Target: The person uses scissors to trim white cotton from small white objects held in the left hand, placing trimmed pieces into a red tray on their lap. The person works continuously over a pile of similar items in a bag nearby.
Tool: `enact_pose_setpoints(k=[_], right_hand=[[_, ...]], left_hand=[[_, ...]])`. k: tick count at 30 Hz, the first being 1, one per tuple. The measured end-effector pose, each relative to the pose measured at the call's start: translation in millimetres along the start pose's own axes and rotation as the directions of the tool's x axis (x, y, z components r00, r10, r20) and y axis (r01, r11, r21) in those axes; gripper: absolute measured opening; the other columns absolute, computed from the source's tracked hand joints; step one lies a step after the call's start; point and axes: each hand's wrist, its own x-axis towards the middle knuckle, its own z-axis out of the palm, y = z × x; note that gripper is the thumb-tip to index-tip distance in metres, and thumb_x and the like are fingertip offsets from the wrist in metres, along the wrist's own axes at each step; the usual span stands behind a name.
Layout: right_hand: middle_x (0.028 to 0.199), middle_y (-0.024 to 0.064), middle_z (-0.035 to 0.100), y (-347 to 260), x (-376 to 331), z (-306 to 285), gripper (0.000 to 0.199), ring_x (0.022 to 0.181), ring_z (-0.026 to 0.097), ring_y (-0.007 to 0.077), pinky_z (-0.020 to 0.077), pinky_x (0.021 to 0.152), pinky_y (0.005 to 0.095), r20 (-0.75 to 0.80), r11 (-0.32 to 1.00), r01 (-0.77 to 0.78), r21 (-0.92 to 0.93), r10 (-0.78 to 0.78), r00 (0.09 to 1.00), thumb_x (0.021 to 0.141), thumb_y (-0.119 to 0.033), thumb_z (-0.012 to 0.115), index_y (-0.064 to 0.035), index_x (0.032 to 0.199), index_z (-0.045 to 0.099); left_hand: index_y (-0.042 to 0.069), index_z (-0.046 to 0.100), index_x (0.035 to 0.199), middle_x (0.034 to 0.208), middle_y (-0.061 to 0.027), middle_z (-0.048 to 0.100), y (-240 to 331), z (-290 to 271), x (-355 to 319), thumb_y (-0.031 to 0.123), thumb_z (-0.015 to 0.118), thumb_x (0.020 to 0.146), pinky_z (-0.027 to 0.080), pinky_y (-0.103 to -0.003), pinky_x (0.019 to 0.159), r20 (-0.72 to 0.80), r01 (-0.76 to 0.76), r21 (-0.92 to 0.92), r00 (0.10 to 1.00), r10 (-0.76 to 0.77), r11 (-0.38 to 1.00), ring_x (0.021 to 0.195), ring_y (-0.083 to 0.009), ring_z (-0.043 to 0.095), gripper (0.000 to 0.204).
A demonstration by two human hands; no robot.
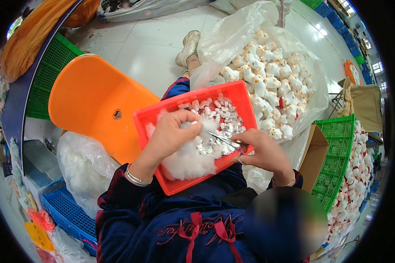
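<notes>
On my lap a red plastic tray (141,127) lies tilted, holding fluffy white stuffing (186,163) and many small, shiny white-silver pieces (228,115). My left hand (174,133) is over the tray's left half, thumb and fingers pinched on a tuft of the stuffing. My right hand (264,152) grips a slim metal scissor-like tool (224,139) at the tray's right edge. Its thin tips point left, toward the tuft at my left fingers. Whether they are scissors or forceps is hard to make out.
To the right, a clear plastic bag (314,65) holds many small white stuffed toys (272,83). An orange chair (92,96) stands left, beside a bag of white stuffing (83,162) and a blue crate (70,210). A green crate (335,153) and cardboard box (314,153) are at right.
</notes>
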Motion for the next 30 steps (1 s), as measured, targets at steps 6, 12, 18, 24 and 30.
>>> enact_pose_setpoints(k=[6, 12, 18, 24, 30], right_hand=[[0.084, 0.0051, 0.06, -10.9, 8.9, -0.8, 0.039, 0.088, 0.061, 0.0247, 0.0437, 0.081, 0.0374, -0.207, 0.94, 0.249, -0.232, -0.298, 0.932, 0.068, -0.007, 0.078, -0.0107, 0.106, 0.071], [0.089, 0.005, 0.063, -17.9, 37.3, 20.5, 0.042, 0.093, 0.062, 0.0265, 0.0421, 0.084, 0.0409, -0.156, 0.87, 0.226, -0.439, -0.322, 0.934, 0.068, -0.007, 0.074, -0.012, 0.11, 0.068], [0.077, 0.0041, 0.063, 1.9, 39.0, 24.4, 0.021, 0.076, 0.06, 0.0177, 0.0444, 0.069, 0.03, 0.124, 0.944, 0.047, 0.328, -0.093, 0.988, 0.075, -0.011, 0.076, -0.0043, 0.093, 0.067], [0.078, -0.0023, 0.062, -2.2, 31.9, 19.9, 0.021, 0.081, 0.056, 0.0069, 0.0477, 0.073, 0.0266, 0.215, 0.798, -0.152, 0.584, 0.028, 0.976, 0.083, -0.014, 0.08, -0.0021, 0.098, 0.071], [0.082, 0.0064, 0.07, 19.5, 9.5, 18.3, 0.034, 0.079, 0.066, 0.0198, 0.0519, 0.074, 0.034, -0.003, 0.98, 0.032, 0.197, -0.032, 0.999, 0.077, -0.014, 0.083, -0.0035, 0.109, 0.075]], left_hand=[[-0.001, 0.074, 0.105, 0.09, 0.0017, 0.071, -2.1, 4.8, 3.6, 0.014, 0.072, 0.093, 0.05, -0.023, 0.07, 0.056, 0.051, -0.043, 0.997, -0.049, 0.998, 0.077, -0.0044, 0.062, 0.019], [0.001, 0.073, 0.109, 0.099, 0.0006, 0.071, -6.2, 10.9, 2.3, 0.009, 0.069, 0.093, 0.052, -0.023, 0.077, 0.155, -0.022, -0.034, 0.988, 0.027, 0.999, 0.086, -0.0051, 0.064, 0.018], [0.002, 0.073, 0.11, 0.098, 0.0016, 0.073, 1.8, 21.4, -5.9, 0.004, 0.066, 0.089, 0.053, -0.024, 0.078, 0.128, -0.072, -0.06, 0.989, 0.08, 0.996, 0.088, -0.0066, 0.066, 0.022], [-0.003, 0.073, 0.106, 0.092, -0.0004, 0.073, 7.9, 16.4, -7.2, 0.004, 0.066, 0.089, 0.054, -0.025, 0.075, 0.065, -0.067, -0.002, 0.996, 0.067, 0.998, 0.084, -0.007, 0.066, 0.019], [-0.001, 0.075, 0.106, 0.087, 0.0007, 0.072, 2.2, 0.4, -8.0, 0.014, 0.071, 0.094, 0.05, -0.022, 0.071, -0.04, -0.011, -0.059, 0.999, 0.009, 0.998, 0.077, -0.0043, 0.062, 0.019]])
